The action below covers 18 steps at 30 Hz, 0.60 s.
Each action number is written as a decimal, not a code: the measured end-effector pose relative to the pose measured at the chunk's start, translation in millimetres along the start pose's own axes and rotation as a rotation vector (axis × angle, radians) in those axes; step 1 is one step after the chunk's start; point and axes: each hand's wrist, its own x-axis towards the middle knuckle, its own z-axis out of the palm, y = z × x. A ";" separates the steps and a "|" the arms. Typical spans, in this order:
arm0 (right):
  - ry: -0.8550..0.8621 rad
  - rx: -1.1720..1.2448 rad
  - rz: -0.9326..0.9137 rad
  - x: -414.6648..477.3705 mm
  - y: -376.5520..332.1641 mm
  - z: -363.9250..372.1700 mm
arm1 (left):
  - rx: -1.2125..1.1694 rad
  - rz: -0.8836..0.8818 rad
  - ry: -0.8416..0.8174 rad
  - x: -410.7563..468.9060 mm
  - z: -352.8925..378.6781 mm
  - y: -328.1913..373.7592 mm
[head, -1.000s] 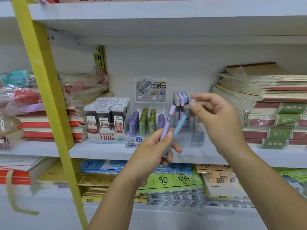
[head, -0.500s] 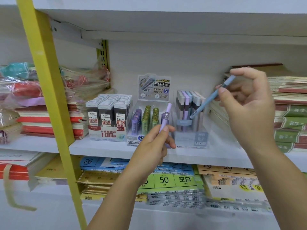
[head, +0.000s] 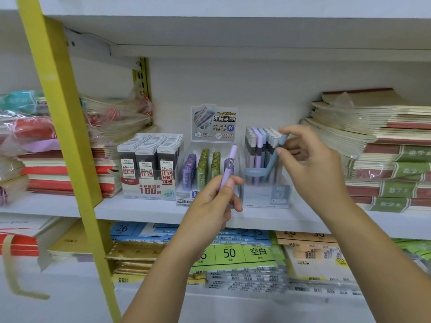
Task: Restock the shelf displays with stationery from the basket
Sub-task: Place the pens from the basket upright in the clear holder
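The blue lead tube (head: pixel 274 158) leans at a slant with its lower end inside the clear display box (head: pixel 265 195) marked HB 0.7, among the upright tubes already standing there. The right hand (head: pixel 312 164) pinches its top end between thumb and forefinger, the other fingers spread loosely. Just left of the box, the left hand (head: pixel 210 206) grips a purple lead tube (head: pixel 230 163) by its lower part, holding it almost upright in front of the middle display of purple and green lead cases (head: pixel 203 171). A carton of black 0.5 lead boxes (head: pixel 149 166) stands further left on the white shelf (head: pixel 140 209). Stacked notebooks (head: pixel 384 159) lie to the right, and a yellow upright (head: pixel 63 136) crosses the left side.
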 end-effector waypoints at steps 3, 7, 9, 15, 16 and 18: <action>0.006 -0.002 0.036 0.0 1.1 2.2 | 0.000 0.001 0.000 0.8 -0.2 -1.6; 0.008 -0.071 0.048 5.5 -0.3 12.8 | -0.009 -0.002 0.000 1.7 -0.7 -1.4; 0.017 -0.197 0.006 12.6 0.2 16.6 | -0.010 -0.004 0.000 2.0 -1.4 -1.1; 0.049 -0.445 -0.006 23.2 5.1 21.0 | -0.015 0.005 -0.009 1.9 -3.0 -1.8; 0.010 -0.478 0.015 22.5 6.0 21.5 | -0.012 0.005 -0.011 2.1 -2.9 -1.8; -0.066 -0.518 0.066 19.2 6.1 22.2 | -0.012 0.007 -0.012 2.2 -2.3 -2.2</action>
